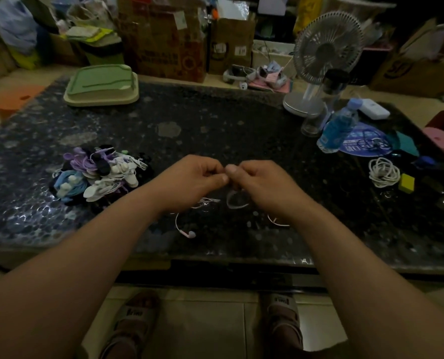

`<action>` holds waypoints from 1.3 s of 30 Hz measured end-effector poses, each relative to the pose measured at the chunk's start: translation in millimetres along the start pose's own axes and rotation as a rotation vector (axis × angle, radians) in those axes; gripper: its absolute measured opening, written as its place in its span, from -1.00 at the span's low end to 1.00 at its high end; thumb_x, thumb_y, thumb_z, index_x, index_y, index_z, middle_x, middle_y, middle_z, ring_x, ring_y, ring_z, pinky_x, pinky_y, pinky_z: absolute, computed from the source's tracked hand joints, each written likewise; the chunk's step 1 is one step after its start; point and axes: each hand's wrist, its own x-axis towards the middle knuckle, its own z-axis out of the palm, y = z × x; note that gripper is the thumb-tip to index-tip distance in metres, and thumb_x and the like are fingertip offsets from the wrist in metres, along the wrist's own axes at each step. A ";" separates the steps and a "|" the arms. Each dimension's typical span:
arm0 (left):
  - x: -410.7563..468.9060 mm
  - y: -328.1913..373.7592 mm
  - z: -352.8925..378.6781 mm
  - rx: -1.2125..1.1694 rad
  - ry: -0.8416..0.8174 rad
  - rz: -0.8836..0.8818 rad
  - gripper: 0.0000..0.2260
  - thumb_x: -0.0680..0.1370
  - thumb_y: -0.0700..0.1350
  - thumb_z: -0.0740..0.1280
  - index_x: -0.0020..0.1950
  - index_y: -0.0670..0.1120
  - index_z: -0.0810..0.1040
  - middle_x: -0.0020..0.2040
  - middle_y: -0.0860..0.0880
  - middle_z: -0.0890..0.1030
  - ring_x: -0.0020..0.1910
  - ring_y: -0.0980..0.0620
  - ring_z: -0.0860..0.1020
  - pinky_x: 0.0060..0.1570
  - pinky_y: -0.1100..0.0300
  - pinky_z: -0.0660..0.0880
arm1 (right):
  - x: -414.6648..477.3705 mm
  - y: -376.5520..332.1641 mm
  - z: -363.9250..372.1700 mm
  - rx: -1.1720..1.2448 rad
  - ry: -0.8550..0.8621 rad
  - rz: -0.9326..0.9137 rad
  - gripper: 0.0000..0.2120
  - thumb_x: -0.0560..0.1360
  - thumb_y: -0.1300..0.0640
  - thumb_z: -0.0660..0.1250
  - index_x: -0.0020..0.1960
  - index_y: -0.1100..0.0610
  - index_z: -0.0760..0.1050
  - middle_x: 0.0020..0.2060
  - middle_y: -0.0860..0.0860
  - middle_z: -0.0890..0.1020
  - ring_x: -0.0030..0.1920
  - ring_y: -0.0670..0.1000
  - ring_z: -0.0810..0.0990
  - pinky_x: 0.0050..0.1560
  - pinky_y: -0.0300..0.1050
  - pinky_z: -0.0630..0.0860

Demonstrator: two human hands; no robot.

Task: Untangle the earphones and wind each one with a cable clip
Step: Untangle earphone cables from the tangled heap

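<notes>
Pink in colour, the earphone (189, 233) lies on the dark speckled bench (215, 120) near its front edge, its cable largely hidden beneath the two hands. One earbud, one small loop under the right hand and a short stretch beside the right wrist are visible; a second earbud cannot be made out. The left hand (197, 180) and right hand (259, 185) are brought together, thumb tips almost touching and fingers curled, both pinching the cable between them, though the pinch point itself is blurred. Both forearms reach in from the lower corners, the backs of the hands upward. One heap of wound earphones (99, 174) in purple, blue, white and black sits left of the hands and apart from them; its count cannot be told. One coil of white cable (384, 172) lies far right, near one yellow block (406, 183). One fan (327, 45), one blue bottle (337, 130) and one green-lidded box (103, 84) stand towards the far side.
</notes>
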 end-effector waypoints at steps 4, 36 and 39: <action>-5.9 -2.2 -13.3 -0.194 -0.007 -0.094 -0.75 0.70 -0.02 0.29 -0.01 -0.15 0.64 -0.43 0.03 0.41 -0.44 0.09 0.38 -0.41 0.26 0.35 | 7.7 16.6 -32.5 0.117 0.305 0.210 -0.58 0.68 -0.16 0.26 -0.07 0.18 0.62 -0.28 0.10 0.60 -0.28 0.01 0.55 -0.27 -0.09 0.43; 1.5 4.5 1.3 -0.513 -0.108 -0.131 -0.80 0.72 -0.13 0.24 0.19 -0.22 0.58 -0.39 0.01 0.41 -0.51 0.15 0.24 -0.54 0.33 0.20 | 7.0 4.6 0.9 0.112 -0.016 -0.030 -0.64 0.66 -0.21 0.24 -0.07 0.03 0.62 -0.30 -0.03 0.58 -0.29 -0.04 0.53 -0.20 0.03 0.48; -0.4 2.5 -4.2 -0.662 -0.198 -0.161 -0.80 0.73 -0.15 0.21 0.26 -0.16 0.57 -0.34 -0.03 0.44 -0.52 0.13 0.22 -0.57 0.33 0.18 | 18.3 13.9 -20.2 0.400 0.293 0.133 -0.69 0.68 -0.13 0.26 -0.07 0.04 0.61 -0.38 -0.05 0.50 -0.35 -0.06 0.43 -0.30 -0.07 0.37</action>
